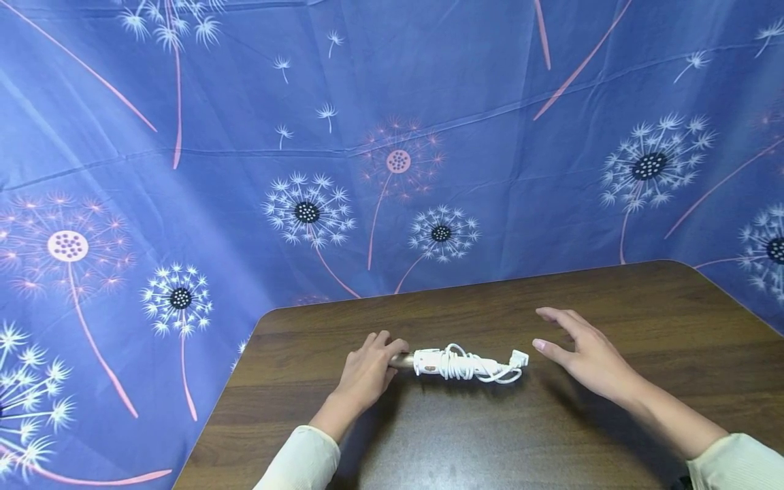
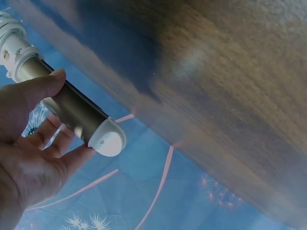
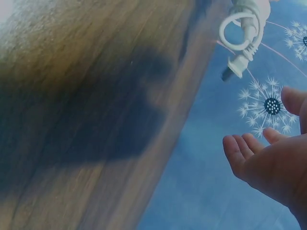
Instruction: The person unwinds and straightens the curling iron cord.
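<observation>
My left hand (image 1: 367,367) grips a curling iron (image 1: 429,362) by its gold barrel (image 2: 74,103), thumb on one side and fingers on the other. The barrel ends in a white rounded tip (image 2: 109,139), which sticks out past the fingers in the left wrist view. Round the white handle a white power cord (image 1: 461,366) is wound in several loops. Its plug (image 2: 7,72) is out of sight there, but the plug end (image 3: 235,68) hangs in the right wrist view. My right hand (image 1: 591,357) stands apart from the plug, thumb and fingers spread, holding nothing.
A brown wood-grain table (image 1: 490,435) with rounded far corners lies under both hands. Behind it hangs a blue cloth (image 1: 478,150) printed with dandelions. Shadows of the hands fall on the tabletop.
</observation>
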`<action>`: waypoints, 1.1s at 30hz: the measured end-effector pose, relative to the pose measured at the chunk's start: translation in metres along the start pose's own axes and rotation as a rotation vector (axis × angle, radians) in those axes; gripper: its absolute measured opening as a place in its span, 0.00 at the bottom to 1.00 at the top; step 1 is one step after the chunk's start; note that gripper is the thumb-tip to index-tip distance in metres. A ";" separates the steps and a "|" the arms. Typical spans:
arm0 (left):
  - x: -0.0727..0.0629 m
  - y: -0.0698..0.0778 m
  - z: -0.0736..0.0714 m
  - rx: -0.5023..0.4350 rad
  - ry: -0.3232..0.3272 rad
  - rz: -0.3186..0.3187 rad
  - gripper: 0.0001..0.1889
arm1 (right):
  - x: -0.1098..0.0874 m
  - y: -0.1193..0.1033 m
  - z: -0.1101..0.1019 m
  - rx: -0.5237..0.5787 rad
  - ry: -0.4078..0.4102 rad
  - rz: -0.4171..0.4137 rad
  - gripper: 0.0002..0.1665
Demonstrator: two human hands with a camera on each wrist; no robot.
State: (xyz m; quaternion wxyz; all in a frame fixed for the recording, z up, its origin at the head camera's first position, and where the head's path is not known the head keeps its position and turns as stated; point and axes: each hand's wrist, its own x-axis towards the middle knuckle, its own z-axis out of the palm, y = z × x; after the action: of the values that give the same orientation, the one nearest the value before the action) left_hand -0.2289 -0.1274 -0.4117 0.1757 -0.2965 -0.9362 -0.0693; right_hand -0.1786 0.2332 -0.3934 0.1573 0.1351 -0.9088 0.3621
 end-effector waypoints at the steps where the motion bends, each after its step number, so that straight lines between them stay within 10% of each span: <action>1: 0.000 0.000 0.000 -0.001 0.006 -0.001 0.25 | 0.001 0.000 0.001 0.000 0.002 -0.003 0.32; 33: 0.012 0.001 -0.031 0.002 0.184 0.021 0.28 | 0.013 0.009 0.008 0.247 -0.068 0.059 0.27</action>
State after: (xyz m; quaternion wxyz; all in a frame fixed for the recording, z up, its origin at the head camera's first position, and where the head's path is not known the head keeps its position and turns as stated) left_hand -0.2288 -0.1274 -0.3784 0.2619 -0.2985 -0.9130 -0.0937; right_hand -0.1954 0.2319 -0.3997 0.0978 0.1388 -0.8657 0.4708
